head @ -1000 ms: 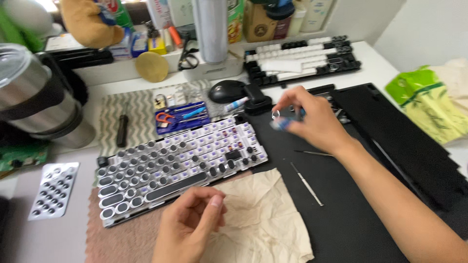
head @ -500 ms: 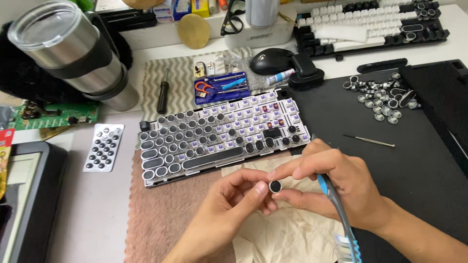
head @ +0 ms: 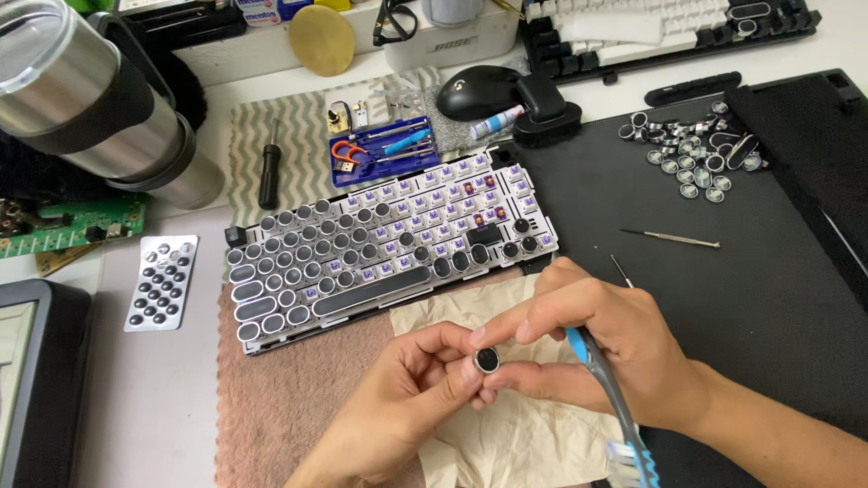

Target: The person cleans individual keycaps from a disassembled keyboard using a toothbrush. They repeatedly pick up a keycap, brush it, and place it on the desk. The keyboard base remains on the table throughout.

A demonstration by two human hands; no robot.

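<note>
Both hands have drawn closer over the tan cloth [head: 506, 434] since half a second ago, keycap now pinched between them. At 11 o'clock, a steel tumbler [head: 99, 108] lies on the table [head: 154, 407]. At center, a round-key keyboard [head: 389, 244] sits partly stripped. Right hand [head: 606, 352], at 5 o'clock, is curled around a blue toothbrush [head: 610, 398]; left hand [head: 407, 398], at 6 o'clock, pinches the round black keycap [head: 486, 361]. Loose keycaps [head: 696, 154] are heaped at 2 o'clock.
</note>
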